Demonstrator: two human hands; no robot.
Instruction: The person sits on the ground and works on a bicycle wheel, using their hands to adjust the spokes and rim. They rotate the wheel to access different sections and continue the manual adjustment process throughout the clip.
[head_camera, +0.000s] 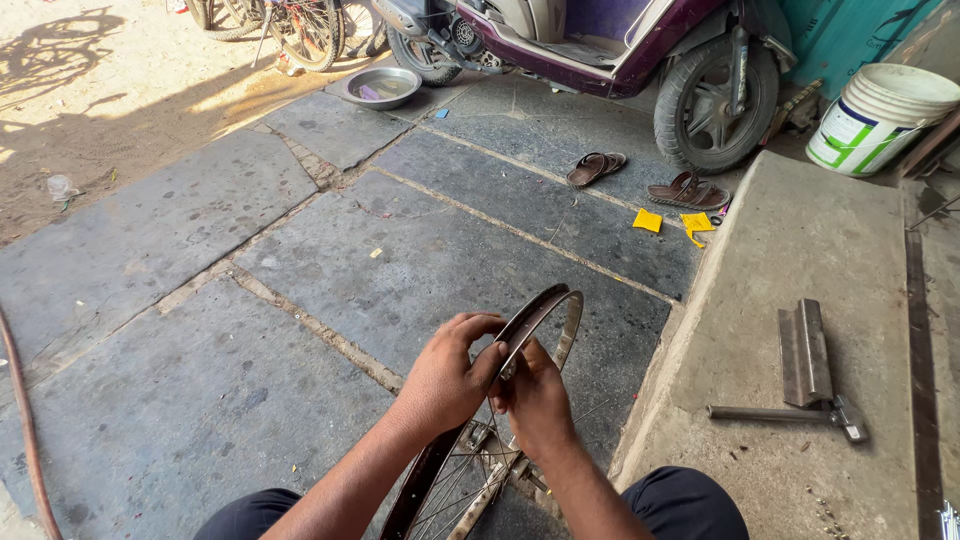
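Steel wheel rim (545, 310) stood upright on the stone floor (300, 300) between the person's knees, with the left hand (445, 380) and right hand (535, 400) closed on it, fingers (490, 362) curled tight. A white bucket (880, 120) with a green-and-blue label stood far right, two yellow scraps (648, 221) near the sandals (685, 192).

Grey stone floor (200, 330) is carrying a metal bowl (381, 87), two brown sandals (640, 180), yellow scraps (647, 220) — and the raised concrete step (790, 250) is holding a hammer (790, 412) and a metal bar (805, 352).
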